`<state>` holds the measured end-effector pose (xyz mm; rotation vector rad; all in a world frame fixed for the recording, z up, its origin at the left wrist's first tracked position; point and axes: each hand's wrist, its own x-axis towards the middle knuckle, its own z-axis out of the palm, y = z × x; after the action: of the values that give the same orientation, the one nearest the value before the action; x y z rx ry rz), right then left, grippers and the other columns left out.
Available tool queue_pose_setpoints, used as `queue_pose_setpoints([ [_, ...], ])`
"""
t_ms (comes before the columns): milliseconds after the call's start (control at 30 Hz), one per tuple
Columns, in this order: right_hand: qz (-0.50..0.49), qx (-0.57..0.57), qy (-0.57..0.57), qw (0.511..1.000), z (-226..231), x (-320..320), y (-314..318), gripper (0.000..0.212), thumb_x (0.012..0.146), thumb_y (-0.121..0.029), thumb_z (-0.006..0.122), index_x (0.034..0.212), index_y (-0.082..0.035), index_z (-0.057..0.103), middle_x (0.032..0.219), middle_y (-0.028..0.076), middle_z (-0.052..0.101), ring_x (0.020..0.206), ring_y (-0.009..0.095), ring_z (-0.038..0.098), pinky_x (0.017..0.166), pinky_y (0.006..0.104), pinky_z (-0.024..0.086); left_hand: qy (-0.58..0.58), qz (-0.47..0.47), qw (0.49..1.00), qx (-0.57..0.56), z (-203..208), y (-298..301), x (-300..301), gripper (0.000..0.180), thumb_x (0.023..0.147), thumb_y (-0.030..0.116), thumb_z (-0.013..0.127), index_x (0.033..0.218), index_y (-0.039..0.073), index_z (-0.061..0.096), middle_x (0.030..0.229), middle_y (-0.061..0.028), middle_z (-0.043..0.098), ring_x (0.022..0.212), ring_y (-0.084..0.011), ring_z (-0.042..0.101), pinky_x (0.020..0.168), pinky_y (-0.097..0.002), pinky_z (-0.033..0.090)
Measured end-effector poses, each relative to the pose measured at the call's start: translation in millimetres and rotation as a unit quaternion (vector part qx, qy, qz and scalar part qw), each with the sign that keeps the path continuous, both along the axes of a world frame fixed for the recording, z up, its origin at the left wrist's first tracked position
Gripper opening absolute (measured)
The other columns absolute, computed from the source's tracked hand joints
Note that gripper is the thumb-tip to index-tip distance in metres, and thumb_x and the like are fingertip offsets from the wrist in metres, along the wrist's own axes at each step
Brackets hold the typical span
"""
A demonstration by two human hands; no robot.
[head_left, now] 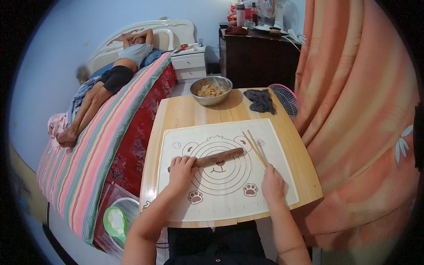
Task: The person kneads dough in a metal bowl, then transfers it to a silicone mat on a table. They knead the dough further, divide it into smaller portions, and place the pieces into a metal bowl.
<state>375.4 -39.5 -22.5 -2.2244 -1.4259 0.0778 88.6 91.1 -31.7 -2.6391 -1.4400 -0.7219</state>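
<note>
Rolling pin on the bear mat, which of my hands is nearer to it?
Left. Your left hand lies over the left part of the brown rolling pin, touching it; your right hand is apart from it, past its right end, holding the chopsticks.

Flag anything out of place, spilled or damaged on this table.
A crumpled dark item, perhaps cloth or a bag, lies at the far right of the table, near the metal bowl. Bunched up, it looks untidy. I see no spill or damage. The rolling pin slants, but the left hand is on it, so nothing odd.
</note>
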Motion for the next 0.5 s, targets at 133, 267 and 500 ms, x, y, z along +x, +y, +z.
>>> queue_pose_setpoints([
  [133, 0.001, -0.002, -0.004, 1.0, 7.9, -5.5, -4.9, 0.025, 0.091, -0.018, 0.041, 0.112, -0.007, 0.049, 0.102, 0.016, 0.059, 0.092, 0.036, 0.057, 0.077, 0.0478, 0.045, -0.053, -0.008, 0.998, 0.039, -1.4, -20.3, 0.6, 0.037, 0.077, 0.022, 0.064, 0.112, 0.011, 0.058, 0.101, -0.0074, 0.058, 0.098, -0.0264, 0.051, 0.092, -0.0397, 0.034],
  [267, 0.024, 0.016, 0.02, 0.999, 4.2, -4.4, -9.0, 0.027, 0.091, -0.019, 0.042, 0.113, -0.007, 0.051, 0.105, 0.014, 0.058, 0.096, 0.034, 0.056, 0.08, 0.0469, 0.044, -0.065, 0.004, 0.998, 0.023, -0.8, -23.8, 0.3, 0.036, 0.077, 0.022, 0.064, 0.111, 0.01, 0.058, 0.102, -0.0078, 0.058, 0.098, -0.026, 0.051, 0.092, -0.0401, 0.034],
  [500, 0.067, -0.017, 0.06, 0.996, -0.3, 36.6, 8.5, 0.037, 0.092, -0.019, 0.041, 0.126, -0.007, 0.047, 0.111, 0.017, 0.055, 0.101, 0.035, 0.054, 0.087, 0.0449, 0.042, -0.072, 0.001, 0.997, 0.008, 2.2, -23.5, 0.3, 0.036, 0.077, 0.022, 0.064, 0.111, 0.009, 0.058, 0.102, -0.0082, 0.059, 0.099, -0.0254, 0.052, 0.091, -0.0396, 0.034],
])
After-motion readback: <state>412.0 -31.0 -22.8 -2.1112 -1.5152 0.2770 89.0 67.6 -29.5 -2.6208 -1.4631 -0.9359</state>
